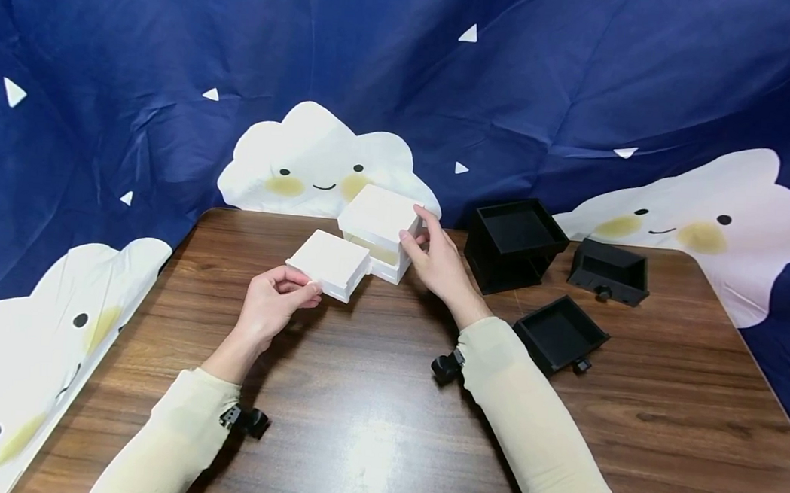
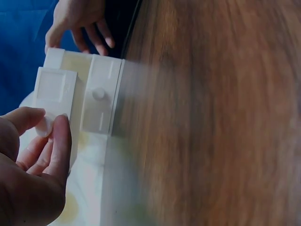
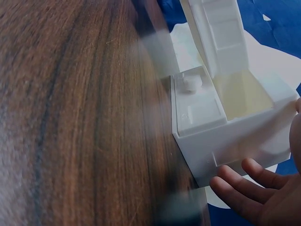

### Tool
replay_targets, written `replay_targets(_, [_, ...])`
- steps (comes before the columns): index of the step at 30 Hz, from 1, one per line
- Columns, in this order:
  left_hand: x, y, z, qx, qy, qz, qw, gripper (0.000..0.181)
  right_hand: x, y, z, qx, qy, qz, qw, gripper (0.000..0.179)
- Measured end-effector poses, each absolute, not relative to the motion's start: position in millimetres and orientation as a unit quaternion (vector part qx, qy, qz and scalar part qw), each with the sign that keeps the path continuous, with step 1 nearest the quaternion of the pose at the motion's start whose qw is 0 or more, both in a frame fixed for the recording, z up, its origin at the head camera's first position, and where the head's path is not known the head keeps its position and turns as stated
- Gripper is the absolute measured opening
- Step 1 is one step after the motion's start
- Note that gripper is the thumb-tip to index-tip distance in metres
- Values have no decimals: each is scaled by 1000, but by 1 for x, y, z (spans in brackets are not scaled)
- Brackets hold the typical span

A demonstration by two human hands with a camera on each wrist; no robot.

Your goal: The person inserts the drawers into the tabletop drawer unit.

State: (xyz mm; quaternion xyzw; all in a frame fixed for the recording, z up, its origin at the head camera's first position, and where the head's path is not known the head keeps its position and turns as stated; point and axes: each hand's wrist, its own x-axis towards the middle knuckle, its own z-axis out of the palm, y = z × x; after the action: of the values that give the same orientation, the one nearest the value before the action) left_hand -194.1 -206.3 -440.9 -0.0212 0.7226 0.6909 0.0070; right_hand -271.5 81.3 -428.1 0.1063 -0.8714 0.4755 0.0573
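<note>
My left hand (image 1: 269, 303) pinches the round knob (image 2: 43, 126) of a white drawer (image 1: 328, 260) between thumb and fingers. The drawer is held in the air, in front and to the left of a small white cabinet (image 1: 378, 211). An uncovered compartment shows in the cabinet beside a fitted drawer front with its own knob (image 3: 193, 84). Against the cabinet's right side lies my right hand (image 1: 438, 260), its thumb and forefinger near the top edge. In the right wrist view its other fingers (image 3: 242, 186) stretch along that side wall. Whether the held drawer touches the cabinet, I cannot tell.
To the right stands a black cabinet (image 1: 517, 243) with an open front. Two loose black drawers, one (image 1: 608, 271) farther back and one (image 1: 562, 332) nearer, lie beside it on the wooden table (image 1: 372, 403). A blue cloth (image 1: 405, 74) with clouds hangs behind.
</note>
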Motion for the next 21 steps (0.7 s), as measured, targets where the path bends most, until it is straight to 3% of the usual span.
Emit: replay_targets(21, [-194, -177, -443, -17, 711, 703, 4, 11, -271, 82, -428, 103, -871, 477, 57, 63])
